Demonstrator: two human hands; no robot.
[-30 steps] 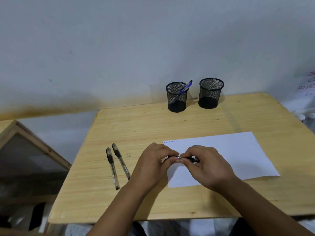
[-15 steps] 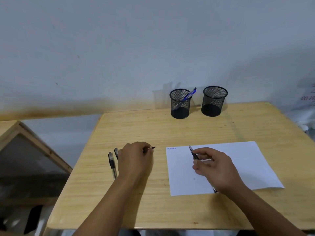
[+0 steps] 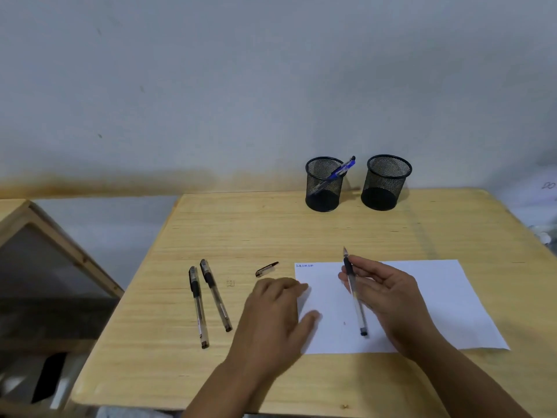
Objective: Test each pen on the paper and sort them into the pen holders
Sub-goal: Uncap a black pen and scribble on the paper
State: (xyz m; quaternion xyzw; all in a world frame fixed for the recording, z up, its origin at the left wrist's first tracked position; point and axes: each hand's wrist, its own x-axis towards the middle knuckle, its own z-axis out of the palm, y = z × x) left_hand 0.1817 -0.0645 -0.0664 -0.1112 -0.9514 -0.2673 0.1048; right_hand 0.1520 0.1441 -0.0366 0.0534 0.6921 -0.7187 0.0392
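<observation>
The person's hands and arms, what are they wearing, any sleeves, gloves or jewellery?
Nothing shows: the left hand and right hand are bare, without gloves, rings, watch or bracelets. Both forearms are uncovered up to the frame's bottom edge, with no sleeve in view.

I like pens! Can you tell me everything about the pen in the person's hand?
The pen is slim, with a clear barrel, a black grip near its tip and a black end plug. Its cap is off, so the pointed tip is bare and aims away from the person. The right hand holds it by the grip, over the white paper. Whether it touches the paper cannot be told.
</observation>
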